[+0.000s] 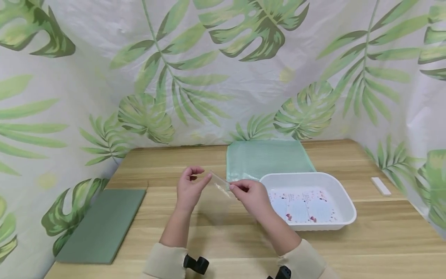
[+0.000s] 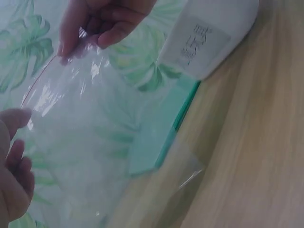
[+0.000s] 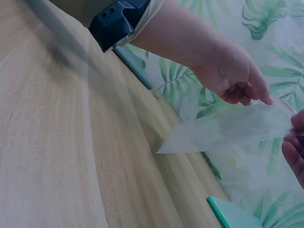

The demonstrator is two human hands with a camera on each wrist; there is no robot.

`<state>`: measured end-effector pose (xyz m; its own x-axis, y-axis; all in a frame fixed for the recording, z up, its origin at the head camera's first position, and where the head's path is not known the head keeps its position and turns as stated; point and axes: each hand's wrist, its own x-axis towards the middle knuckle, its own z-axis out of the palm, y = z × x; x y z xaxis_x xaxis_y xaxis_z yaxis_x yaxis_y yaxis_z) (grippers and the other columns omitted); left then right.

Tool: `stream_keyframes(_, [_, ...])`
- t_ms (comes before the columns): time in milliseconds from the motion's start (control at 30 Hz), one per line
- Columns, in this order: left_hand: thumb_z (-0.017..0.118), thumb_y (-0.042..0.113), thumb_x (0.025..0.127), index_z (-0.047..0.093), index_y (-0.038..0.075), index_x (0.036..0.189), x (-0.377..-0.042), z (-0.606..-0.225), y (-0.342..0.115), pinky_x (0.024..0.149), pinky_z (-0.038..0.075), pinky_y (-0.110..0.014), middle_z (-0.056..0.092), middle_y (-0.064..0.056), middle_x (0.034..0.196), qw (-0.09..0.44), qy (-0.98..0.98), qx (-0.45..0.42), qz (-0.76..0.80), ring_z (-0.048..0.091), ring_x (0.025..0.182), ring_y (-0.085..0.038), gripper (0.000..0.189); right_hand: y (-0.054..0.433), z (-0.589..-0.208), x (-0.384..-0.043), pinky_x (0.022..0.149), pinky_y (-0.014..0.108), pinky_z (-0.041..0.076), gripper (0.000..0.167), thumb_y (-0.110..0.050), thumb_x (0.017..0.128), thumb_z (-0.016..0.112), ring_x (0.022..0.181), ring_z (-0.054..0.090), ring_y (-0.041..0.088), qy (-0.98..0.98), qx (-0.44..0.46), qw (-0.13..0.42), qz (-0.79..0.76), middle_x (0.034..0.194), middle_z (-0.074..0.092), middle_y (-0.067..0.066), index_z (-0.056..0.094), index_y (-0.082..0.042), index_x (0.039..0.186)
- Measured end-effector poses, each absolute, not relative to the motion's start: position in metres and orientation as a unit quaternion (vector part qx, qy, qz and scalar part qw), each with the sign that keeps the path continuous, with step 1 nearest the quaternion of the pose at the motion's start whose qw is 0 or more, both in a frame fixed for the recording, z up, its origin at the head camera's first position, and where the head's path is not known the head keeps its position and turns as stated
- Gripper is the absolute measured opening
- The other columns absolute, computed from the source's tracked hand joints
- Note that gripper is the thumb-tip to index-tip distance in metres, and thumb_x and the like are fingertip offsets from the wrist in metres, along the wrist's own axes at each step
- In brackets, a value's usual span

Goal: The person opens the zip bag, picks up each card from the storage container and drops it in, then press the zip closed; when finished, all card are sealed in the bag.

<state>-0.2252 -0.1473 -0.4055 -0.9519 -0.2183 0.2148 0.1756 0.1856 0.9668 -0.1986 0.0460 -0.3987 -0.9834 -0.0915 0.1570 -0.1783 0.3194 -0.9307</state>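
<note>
The head view is showing the right hand (image 1: 251, 195) pinching a clear plastic bag (image 1: 223, 190) above the wood-grain tabletop (image 1: 383, 240), the left hand (image 1: 188, 192) touching its edge with the thumb, index apart. A green board (image 1: 101, 228) is lying leftward, a white tub (image 1: 313, 227) rightward before a mint pouch (image 1: 268, 159), a white bar (image 1: 381, 186) beyond; leaf-printed sheeting (image 1: 251, 89) is hanging behind and at both sides. The left wrist view is catching the bag's red-lined edge (image 2: 39, 81) between the hands; the right wrist view is showing its corner pointing over bare wood.

Bag (image 3: 228, 127) between board (image 1: 104, 226) and tray (image 1: 299, 181)
</note>
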Motion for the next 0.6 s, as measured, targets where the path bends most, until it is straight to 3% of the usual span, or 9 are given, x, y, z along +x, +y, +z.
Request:
stream_keyframes(167, [0.077,0.010,0.081,0.064,-0.001,0.091,-0.216,-0.403,-0.123,0.074,0.035,-0.026,0.058,0.003,0.089,0.176,-0.748,0.023,-0.639,0.047,0.087,-0.019,0.020,0.056,-0.400,-0.191,0.058,0.020,0.048,0.013,-0.017,0.087,0.072,0.068,0.054,0.010,-0.811,0.069,0.084,0.574,0.078,0.069,0.003,0.078,-0.009,0.096])
stream_keyframes(333, [0.071,0.012,0.088,0.068,-0.003,0.094,-0.209,-0.405,-0.105,0.061,0.041,-0.019,0.059,0.005,0.078,0.133,-0.731,-0.002,-0.669,0.048,0.072,-0.011,0.017,0.061,-0.403,-0.184,0.058,0.019,0.047,0.012,-0.018,0.088,0.071,0.068,0.054,0.011,-0.818,0.071,0.110,0.560,0.078,0.068,0.002,0.078,-0.011,0.096])
stream_keyframes(600, [0.072,0.021,0.088,0.069,-0.002,0.088,-0.208,-0.406,-0.095,0.065,0.046,-0.022,0.064,0.008,0.072,0.097,-0.725,0.025,-0.682,0.059,0.072,-0.008,0.023,0.059,-0.412,-0.178,0.059,0.018,0.047,0.014,-0.016,0.086,0.072,0.068,0.051,0.004,-0.849,0.126,0.185,0.479,0.077,0.067,-0.004,0.079,-0.010,0.098])
